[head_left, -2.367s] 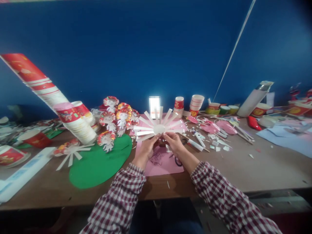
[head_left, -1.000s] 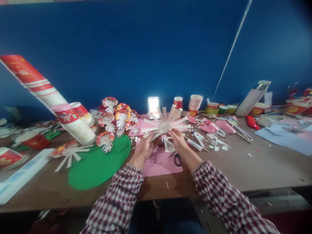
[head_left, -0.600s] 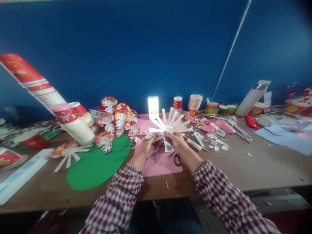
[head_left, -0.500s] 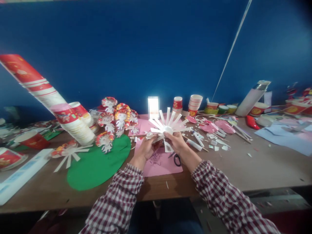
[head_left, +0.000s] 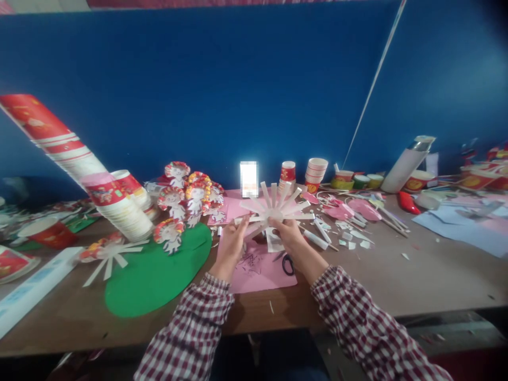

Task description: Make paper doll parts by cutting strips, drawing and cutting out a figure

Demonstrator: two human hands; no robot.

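Note:
A white paper cup cut into strips (head_left: 275, 216) is splayed out like a flower in front of me, its round base in the middle. My right hand (head_left: 291, 235) grips it, the thumb pressed on the base. At its left side my left hand (head_left: 232, 246) pinches among the strips; its fingertips are partly hidden. Below lies a pink sheet (head_left: 264, 283) with dark scribble-like bits on it. Black-handled scissors (head_left: 288, 264) rest on that sheet, by my right wrist.
Paper figures with red and yellow frills (head_left: 197, 193) stand left of centre, behind a green paper oval (head_left: 159, 288). A tall stack of paper cups (head_left: 115, 206) leans at the left. Right of my hands are paper scraps (head_left: 353, 238), glue sticks (head_left: 315, 239) and cups (head_left: 316, 172).
The cut cup has turned and tipped flatter between my hands. My left hand has shifted slightly left, its fingers straighter than before. The view has tilted up a little.

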